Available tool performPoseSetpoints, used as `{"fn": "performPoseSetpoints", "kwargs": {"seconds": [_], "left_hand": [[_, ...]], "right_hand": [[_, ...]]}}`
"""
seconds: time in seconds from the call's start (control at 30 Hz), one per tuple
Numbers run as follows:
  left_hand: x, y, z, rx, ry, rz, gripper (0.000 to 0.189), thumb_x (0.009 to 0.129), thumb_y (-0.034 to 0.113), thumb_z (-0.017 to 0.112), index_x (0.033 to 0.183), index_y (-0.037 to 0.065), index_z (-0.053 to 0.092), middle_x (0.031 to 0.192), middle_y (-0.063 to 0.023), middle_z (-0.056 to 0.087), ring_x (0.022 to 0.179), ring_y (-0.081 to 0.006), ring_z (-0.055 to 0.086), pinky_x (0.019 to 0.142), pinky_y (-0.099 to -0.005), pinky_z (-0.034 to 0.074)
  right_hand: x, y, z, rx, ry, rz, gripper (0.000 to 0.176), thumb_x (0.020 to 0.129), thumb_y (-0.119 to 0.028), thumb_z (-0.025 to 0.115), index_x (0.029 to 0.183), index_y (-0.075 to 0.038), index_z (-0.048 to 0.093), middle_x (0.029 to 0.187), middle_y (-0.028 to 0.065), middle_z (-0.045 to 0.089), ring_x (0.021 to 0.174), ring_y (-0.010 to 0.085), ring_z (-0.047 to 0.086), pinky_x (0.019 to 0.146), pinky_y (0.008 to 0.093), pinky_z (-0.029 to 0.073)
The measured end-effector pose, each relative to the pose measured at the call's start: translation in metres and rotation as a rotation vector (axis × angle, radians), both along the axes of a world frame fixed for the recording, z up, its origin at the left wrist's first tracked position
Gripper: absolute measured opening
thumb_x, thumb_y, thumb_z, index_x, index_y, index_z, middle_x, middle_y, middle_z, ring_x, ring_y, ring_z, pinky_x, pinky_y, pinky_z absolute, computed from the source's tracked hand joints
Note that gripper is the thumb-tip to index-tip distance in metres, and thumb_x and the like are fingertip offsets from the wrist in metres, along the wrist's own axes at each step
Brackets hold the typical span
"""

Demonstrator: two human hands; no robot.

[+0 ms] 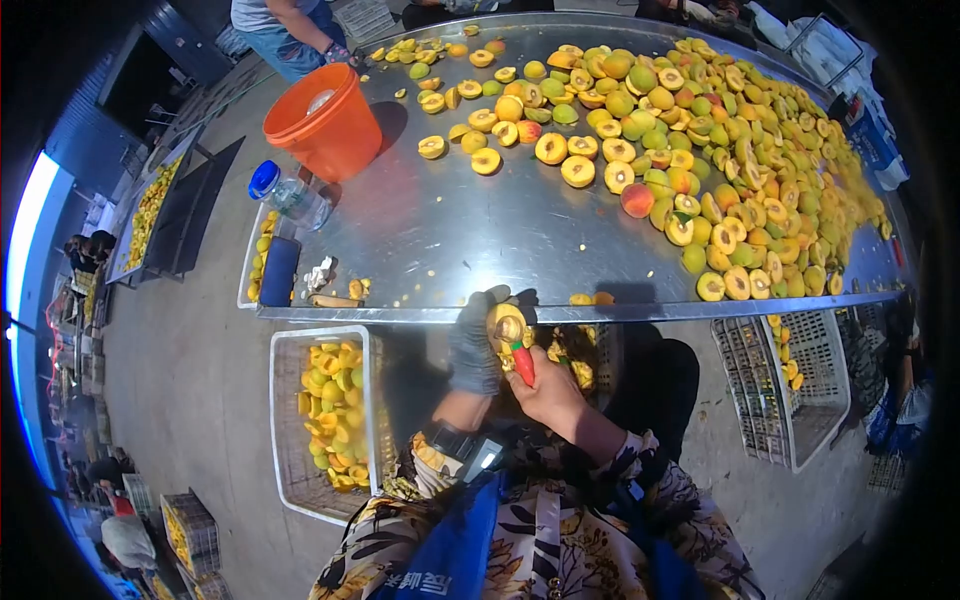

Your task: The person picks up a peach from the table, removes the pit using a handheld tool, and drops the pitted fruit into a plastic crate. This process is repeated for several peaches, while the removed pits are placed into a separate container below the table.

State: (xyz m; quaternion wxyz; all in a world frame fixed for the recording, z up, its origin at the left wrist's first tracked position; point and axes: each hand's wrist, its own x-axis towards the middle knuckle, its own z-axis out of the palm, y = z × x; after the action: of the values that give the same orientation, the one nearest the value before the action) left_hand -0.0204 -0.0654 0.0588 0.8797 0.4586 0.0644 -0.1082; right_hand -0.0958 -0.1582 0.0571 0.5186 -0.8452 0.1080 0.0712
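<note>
My left hand (474,345), in a dark grey glove, is closed around a peach half (503,318) at the table's near edge. My bare right hand (552,388) grips a red-handled pitting knife (523,364) with a green collar. Its metal end lies against the cut face of the peach half; the exact blade shape is hard to make out. Below my hands, partly hidden by them, a crate (606,365) holds yellow peach scraps. A large heap of halved peaches (745,190) covers the right side of the metal table (440,240).
An orange bucket (325,125) and a blue-capped bottle (292,198) stand at the table's left. A white crate of peach halves (277,420) is on the floor to my left, another crate (785,390) to my right. A person (290,35) stands beyond the bucket.
</note>
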Motion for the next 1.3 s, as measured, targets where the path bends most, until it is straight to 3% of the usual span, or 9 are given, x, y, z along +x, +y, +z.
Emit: {"fn": "performPoseSetpoints", "kwargs": {"seconds": [0.1, 0.3, 0.43, 0.57, 0.77, 0.93, 1.0, 1.13, 1.3], "left_hand": [[-0.004, -0.006, -0.009, 0.341, -0.341, 0.064, 0.043, 0.086, 0.036, 0.055, 0.101, -0.004, 0.057, 0.085, -0.0084, 0.061, 0.074, -0.0143, 0.057, 0.067, -0.0248, 0.048], [-0.002, -0.004, 0.006, 0.268, -0.089, -0.058, 0.042, 0.085, 0.038, 0.056, 0.089, -0.003, 0.062, 0.078, -0.0077, 0.063, 0.066, -0.0135, 0.058, 0.060, -0.0234, 0.047], [0.026, 0.009, -0.004, 0.055, 0.158, -0.483, 0.039, 0.083, 0.036, 0.060, 0.084, -0.003, 0.062, 0.079, -0.0121, 0.064, 0.066, -0.0174, 0.060, 0.060, -0.0267, 0.048], [0.017, 0.006, -0.002, -0.053, 0.036, -0.407, 0.037, 0.081, 0.029, 0.063, 0.097, -0.005, 0.059, 0.082, -0.0108, 0.063, 0.071, -0.0167, 0.060, 0.062, -0.0255, 0.048], [0.001, 0.006, 0.004, 0.056, 0.123, -0.227, 0.028, 0.080, 0.023, 0.065, 0.093, -0.002, 0.060, 0.077, -0.0078, 0.062, 0.066, -0.0136, 0.058, 0.060, -0.0230, 0.048], [0.004, 0.001, 0.002, 0.047, 0.203, -0.133, 0.020, 0.079, 0.019, 0.065, 0.084, -0.001, 0.062, 0.074, -0.0090, 0.062, 0.063, -0.0150, 0.058, 0.057, -0.0249, 0.049], [-0.002, -0.004, 0.000, 0.112, 0.085, -0.047, 0.020, 0.079, 0.017, 0.065, 0.083, -0.001, 0.062, 0.073, -0.0102, 0.062, 0.062, -0.0170, 0.060, 0.057, -0.0265, 0.050], [0.009, 0.015, -0.009, -0.012, 0.162, -0.415, 0.022, 0.076, 0.017, 0.068, 0.082, -0.003, 0.062, 0.072, -0.0113, 0.062, 0.062, -0.0184, 0.061, 0.057, -0.0271, 0.051], [0.007, 0.021, -0.018, 0.122, -0.016, -0.435, 0.024, 0.076, 0.019, 0.068, 0.081, -0.004, 0.062, 0.073, -0.0127, 0.063, 0.062, -0.0183, 0.061, 0.056, -0.0268, 0.052]], "right_hand": [[-0.002, 0.002, -0.004, 0.002, 0.035, -0.026, 0.026, 0.078, -0.019, 0.058, 0.094, -0.002, 0.048, 0.076, 0.0223, 0.057, 0.074, 0.0404, 0.056, 0.064, 0.0408, 0.045], [-0.008, 0.008, -0.015, 0.086, 0.032, -0.026, 0.020, 0.076, -0.012, 0.055, 0.093, -0.003, 0.049, 0.073, 0.0184, 0.055, 0.069, 0.0350, 0.056, 0.064, 0.0358, 0.045], [-0.010, 0.004, -0.034, 0.057, -0.134, 0.087, 0.018, 0.077, -0.010, 0.054, 0.094, -0.005, 0.049, 0.070, 0.0118, 0.054, 0.055, 0.0242, 0.055, 0.054, 0.0317, 0.046], [-0.005, -0.012, -0.005, 0.437, 0.259, 0.124, 0.015, 0.083, -0.009, 0.052, 0.096, -0.008, 0.046, 0.065, 0.0029, 0.048, 0.035, 0.0100, 0.040, 0.032, 0.0250, 0.036], [-0.004, -0.007, -0.006, 0.508, 0.281, 0.171, 0.016, 0.082, -0.010, 0.055, 0.095, -0.007, 0.046, 0.064, 0.0031, 0.049, 0.037, 0.0107, 0.043, 0.035, 0.0253, 0.037], [-0.005, 0.003, -0.039, 0.201, -0.290, 0.111, 0.016, 0.081, -0.013, 0.055, 0.092, -0.007, 0.046, 0.062, 0.0039, 0.049, 0.037, 0.0115, 0.044, 0.036, 0.0257, 0.039], [-0.007, 0.000, -0.049, 0.324, -0.191, 0.108, 0.015, 0.080, -0.012, 0.054, 0.092, -0.007, 0.046, 0.062, 0.0044, 0.049, 0.037, 0.0120, 0.045, 0.036, 0.0260, 0.039], [-0.004, -0.007, -0.007, 0.930, 0.468, -0.008, 0.014, 0.081, -0.010, 0.050, 0.093, -0.006, 0.046, 0.062, 0.0050, 0.048, 0.037, 0.0124, 0.045, 0.036, 0.0265, 0.039], [-0.008, -0.014, 0.007, 0.556, 0.417, 0.333, 0.012, 0.082, -0.005, 0.047, 0.095, -0.005, 0.045, 0.061, 0.0035, 0.045, 0.037, 0.0099, 0.041, 0.034, 0.0263, 0.037]]}}
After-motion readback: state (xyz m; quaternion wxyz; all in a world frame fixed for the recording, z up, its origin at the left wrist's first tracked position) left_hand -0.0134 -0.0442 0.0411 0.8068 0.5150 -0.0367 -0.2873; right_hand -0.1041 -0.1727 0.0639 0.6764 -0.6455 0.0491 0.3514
